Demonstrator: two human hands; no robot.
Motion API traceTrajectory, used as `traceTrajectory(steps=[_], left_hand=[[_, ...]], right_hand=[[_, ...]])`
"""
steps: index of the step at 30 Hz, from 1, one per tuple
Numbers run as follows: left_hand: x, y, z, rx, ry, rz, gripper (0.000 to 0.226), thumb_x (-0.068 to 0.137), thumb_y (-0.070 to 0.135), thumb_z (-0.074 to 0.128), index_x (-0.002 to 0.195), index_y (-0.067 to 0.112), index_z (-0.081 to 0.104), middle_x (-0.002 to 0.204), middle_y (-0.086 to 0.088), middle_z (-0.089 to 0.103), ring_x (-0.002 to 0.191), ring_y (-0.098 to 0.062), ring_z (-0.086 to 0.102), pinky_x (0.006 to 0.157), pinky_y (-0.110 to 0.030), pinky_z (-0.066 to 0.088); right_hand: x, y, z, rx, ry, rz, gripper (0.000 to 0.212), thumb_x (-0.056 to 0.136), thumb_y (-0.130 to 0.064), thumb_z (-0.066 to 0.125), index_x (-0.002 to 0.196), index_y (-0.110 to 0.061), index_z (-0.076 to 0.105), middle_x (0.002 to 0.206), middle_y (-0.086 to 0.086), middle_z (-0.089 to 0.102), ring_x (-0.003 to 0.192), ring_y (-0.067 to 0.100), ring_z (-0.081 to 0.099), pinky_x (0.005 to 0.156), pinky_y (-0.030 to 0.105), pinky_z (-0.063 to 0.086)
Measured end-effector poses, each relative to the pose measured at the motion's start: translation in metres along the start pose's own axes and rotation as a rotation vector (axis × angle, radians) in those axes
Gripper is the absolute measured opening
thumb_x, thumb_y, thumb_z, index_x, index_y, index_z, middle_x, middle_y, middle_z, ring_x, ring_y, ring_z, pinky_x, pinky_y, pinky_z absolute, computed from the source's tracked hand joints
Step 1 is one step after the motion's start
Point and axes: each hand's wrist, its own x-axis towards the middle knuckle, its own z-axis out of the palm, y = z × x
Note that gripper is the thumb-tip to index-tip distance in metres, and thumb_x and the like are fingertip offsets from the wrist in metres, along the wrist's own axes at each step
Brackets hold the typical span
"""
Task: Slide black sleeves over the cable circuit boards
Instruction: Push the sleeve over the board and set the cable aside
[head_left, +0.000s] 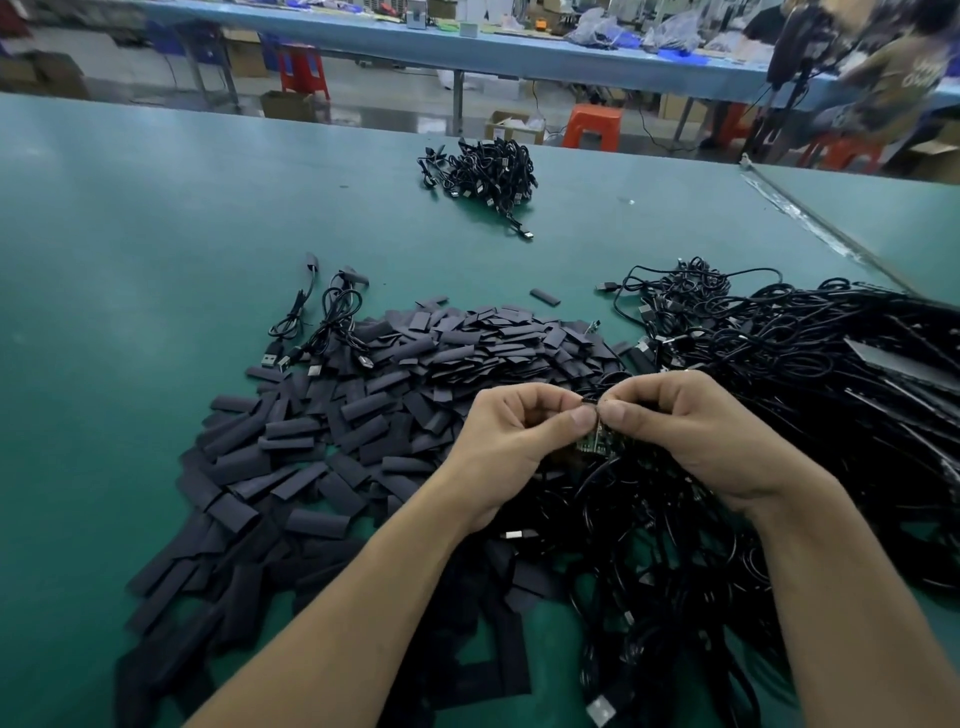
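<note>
A green circuit board (592, 442) hangs just below the fingers, mostly hidden behind the two thumbs. Only its lower part shows, and its parts are too small to make out. Right between the fingertips sits a small black piece (588, 400), possibly the mouth of a sleeve, though too little of it shows to be sure. The left hand (511, 441) and the right hand (691, 431) meet there, each pinching the black piece between thumb and forefinger with the other fingers (540, 397) curled in.

Left of the fingers and beyond them a heap of flat black sleeves (405, 395) spreads over the green worktop (130, 260), its near edge cut off by the forearms. Under the fingers and to their right lies a dense tangle of black cables (805, 374), in which single cables cannot be told apart. Far beyond the fingers a smaller bundle of cables (488, 169) lies on its own. One stray sleeve (545, 297) rests just past the heap. Past the worktop's far edge stands an orange stool (592, 124), and a blurred person (893, 67) is at the far right.
</note>
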Motion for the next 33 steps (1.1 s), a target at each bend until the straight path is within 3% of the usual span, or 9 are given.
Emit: traceTrajectory(steps=[4, 8, 14, 19, 21, 23, 26, 30, 33], left_hand=[[-0.001, 0.006, 0.000, -0.133, 0.024, 0.019, 0.009, 0.089, 0.021, 0.067, 0.086, 0.012, 0.069, 0.084, -0.005, 0.072, 0.078, -0.016, 0.068, 0.077, -0.029, 0.059], [-0.004, 0.030, -0.002, -0.257, 0.113, 0.130, 0.016, 0.091, 0.025, 0.057, 0.094, 0.009, 0.057, 0.086, -0.008, 0.074, 0.073, -0.023, 0.072, 0.072, -0.038, 0.062], [-0.019, 0.095, 0.013, -0.248, 0.243, 0.491, 0.013, 0.102, 0.017, 0.048, 0.093, 0.013, 0.056, 0.073, 0.001, 0.066, 0.055, -0.010, 0.061, 0.055, -0.027, 0.056], [-0.032, 0.153, 0.008, -0.258, 0.370, 0.771, 0.019, 0.106, 0.016, 0.044, 0.089, 0.012, 0.051, 0.068, 0.008, 0.064, 0.050, -0.002, 0.051, 0.041, -0.015, 0.037], [-0.032, 0.165, -0.002, -0.120, 0.477, 0.825, 0.016, 0.106, 0.016, 0.045, 0.095, 0.005, 0.048, 0.069, 0.008, 0.064, 0.047, -0.001, 0.044, 0.040, -0.015, 0.030], [-0.028, 0.165, -0.011, 0.062, 0.543, 0.785, 0.014, 0.106, 0.017, 0.048, 0.098, 0.006, 0.052, 0.071, 0.007, 0.065, 0.044, -0.003, 0.040, 0.040, -0.017, 0.029], [-0.021, 0.148, -0.022, 0.303, 0.533, 0.528, 0.004, 0.100, 0.021, 0.060, 0.098, 0.020, 0.064, 0.074, 0.003, 0.073, 0.042, -0.004, 0.046, 0.040, -0.015, 0.036], [-0.011, 0.110, -0.041, 0.555, 0.373, 0.247, 0.005, 0.094, 0.026, 0.067, 0.094, 0.030, 0.069, 0.076, 0.009, 0.075, 0.041, -0.002, 0.051, 0.043, -0.013, 0.042], [-0.007, 0.083, -0.050, 0.641, 0.272, 0.203, 0.008, 0.093, 0.027, 0.067, 0.090, 0.034, 0.071, 0.074, 0.010, 0.075, 0.042, -0.004, 0.054, 0.046, -0.014, 0.043]], right_hand=[[-0.007, -0.002, -0.002, -0.013, 0.113, 0.065, 0.015, 0.085, -0.037, 0.070, 0.086, -0.024, 0.077, 0.079, 0.001, 0.072, 0.075, 0.011, 0.063, 0.077, 0.031, 0.052], [-0.014, -0.003, -0.011, -0.358, 0.418, 0.227, 0.008, 0.083, -0.046, 0.064, 0.080, -0.040, 0.070, 0.064, -0.011, 0.066, 0.071, 0.021, 0.059, 0.084, 0.049, 0.045], [-0.018, -0.008, -0.017, -0.531, 0.679, 0.535, 0.043, 0.086, -0.060, 0.048, 0.071, -0.024, 0.066, 0.076, 0.001, 0.061, 0.088, 0.030, 0.049, 0.059, 0.031, 0.019], [-0.021, -0.003, -0.026, -0.743, 0.788, 0.528, 0.038, 0.087, -0.048, 0.055, 0.060, -0.024, 0.066, 0.060, -0.004, 0.059, 0.065, 0.008, 0.037, 0.077, 0.040, 0.022], [-0.022, -0.005, -0.021, -0.837, 0.772, 0.515, 0.026, 0.087, -0.044, 0.060, 0.069, -0.028, 0.068, 0.070, -0.006, 0.062, 0.067, 0.010, 0.039, 0.080, 0.040, 0.022], [-0.019, -0.010, -0.014, -0.926, 0.717, 0.489, 0.008, 0.087, -0.039, 0.065, 0.090, -0.035, 0.071, 0.089, -0.004, 0.058, 0.084, 0.016, 0.042, 0.080, 0.038, 0.022], [-0.010, -0.020, 0.003, -0.875, 0.601, 0.288, 0.024, 0.090, -0.029, 0.067, 0.114, -0.032, 0.069, 0.105, 0.000, 0.058, 0.096, 0.018, 0.049, 0.083, 0.033, 0.028], [0.009, -0.033, 0.038, -0.764, 0.387, 0.065, 0.021, 0.094, -0.018, 0.063, 0.114, -0.020, 0.070, 0.114, 0.000, 0.066, 0.098, 0.013, 0.059, 0.090, 0.023, 0.045], [0.021, -0.031, 0.059, -0.753, 0.356, 0.082, 0.022, 0.096, -0.027, 0.061, 0.116, -0.023, 0.070, 0.114, -0.001, 0.065, 0.105, 0.017, 0.060, 0.096, 0.035, 0.049]])
